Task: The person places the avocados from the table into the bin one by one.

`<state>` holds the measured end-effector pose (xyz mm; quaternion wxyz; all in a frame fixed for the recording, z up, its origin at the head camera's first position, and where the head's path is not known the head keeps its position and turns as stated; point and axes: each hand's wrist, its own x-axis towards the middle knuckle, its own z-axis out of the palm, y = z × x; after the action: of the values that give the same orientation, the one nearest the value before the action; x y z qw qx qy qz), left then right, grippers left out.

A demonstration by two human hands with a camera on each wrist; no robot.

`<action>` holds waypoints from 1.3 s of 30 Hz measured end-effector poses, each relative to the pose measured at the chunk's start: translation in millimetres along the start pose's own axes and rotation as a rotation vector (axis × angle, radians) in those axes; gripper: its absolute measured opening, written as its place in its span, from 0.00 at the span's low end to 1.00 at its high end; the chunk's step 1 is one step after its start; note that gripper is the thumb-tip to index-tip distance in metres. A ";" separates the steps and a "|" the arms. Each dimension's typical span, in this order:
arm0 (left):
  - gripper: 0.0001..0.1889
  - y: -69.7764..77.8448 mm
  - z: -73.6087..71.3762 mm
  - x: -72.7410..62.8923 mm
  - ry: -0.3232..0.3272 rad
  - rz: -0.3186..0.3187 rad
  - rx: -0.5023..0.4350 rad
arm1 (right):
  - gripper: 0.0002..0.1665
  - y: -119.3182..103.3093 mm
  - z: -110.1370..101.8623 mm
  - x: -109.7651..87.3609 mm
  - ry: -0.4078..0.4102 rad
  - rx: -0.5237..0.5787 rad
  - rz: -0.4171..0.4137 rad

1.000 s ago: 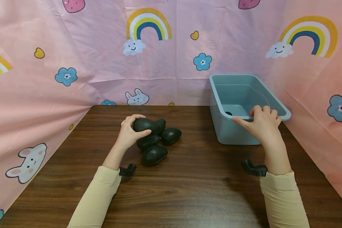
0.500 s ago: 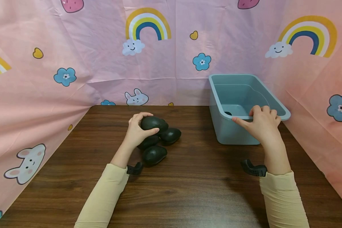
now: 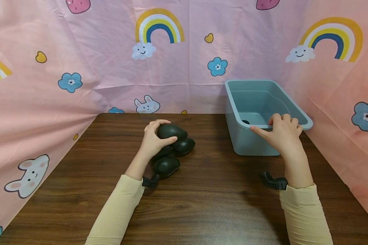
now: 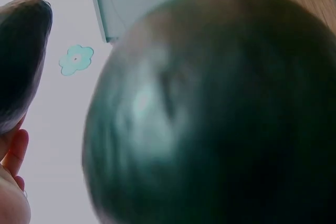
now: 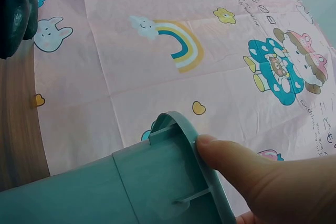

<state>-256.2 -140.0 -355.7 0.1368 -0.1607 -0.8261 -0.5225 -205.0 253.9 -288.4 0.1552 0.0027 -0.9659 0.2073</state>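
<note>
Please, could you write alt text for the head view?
A person's left grip holds a dark avocado above other avocados on a brown table; the right grip holds the rim of a blue-grey bin. Patterned pink cloth hangs behind.

We see near-black green avocados [image 3: 166, 166], a grey-blue tub [image 3: 251, 142] and a dark brown bench [image 3: 202, 197] streaked with wood grain. The pink-and-lilac cloth [image 3: 178, 71] carries rainbows [image 3: 159, 17] banded orange, white, yellow and blue, plus blue flowers [image 3: 217, 66] with white centres; our sleeves [image 3: 305, 214] are pale yellow.

Pale yellow sleeves [image 3: 305, 214] end beside curved black wrist mounts [image 3: 277, 183].
</note>
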 end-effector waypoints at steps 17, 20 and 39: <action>0.28 19.0 27.6 10.5 0.031 0.052 -0.040 | 0.49 1.8 1.9 1.4 -0.004 -0.001 0.004; 0.28 22.5 31.8 12.5 0.033 0.060 -0.047 | 0.49 1.8 2.0 1.7 -0.004 0.001 0.003; 0.29 43.5 60.9 24.1 0.022 0.067 -0.138 | 0.47 1.5 1.1 1.5 -0.012 -0.009 0.012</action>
<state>-263.9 -64.3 -336.0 0.1520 -0.1912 -0.7809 -0.5750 -206.9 255.0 -289.5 0.1479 -0.0024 -0.9678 0.2037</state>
